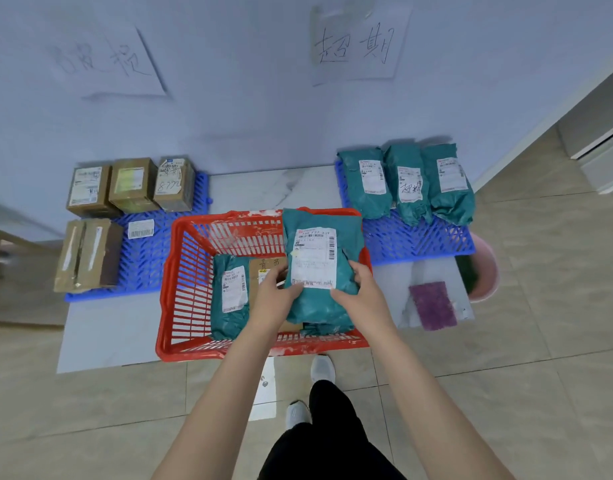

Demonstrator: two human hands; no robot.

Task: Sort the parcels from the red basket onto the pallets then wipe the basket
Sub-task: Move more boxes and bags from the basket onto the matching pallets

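Note:
The red basket (180,289) stands on the floor in front of me. Above it I hold a teal parcel (320,258) with a white label, lifted and tilted up. My left hand (275,289) grips its lower left edge and my right hand (362,289) grips its lower right edge. Inside the basket lie another teal parcel (230,296) and a brown box (265,268), partly hidden by my left hand. The left blue pallet (149,254) carries several brown boxes (131,185). The right blue pallet (419,237) carries three teal parcels (407,185).
A purple cloth (433,304) lies on a white sheet right of the basket, beside a pink bucket (486,271). Two handwritten paper signs (355,45) hang on the wall above the pallets. My feet (322,370) stand just behind the basket on the tiled floor.

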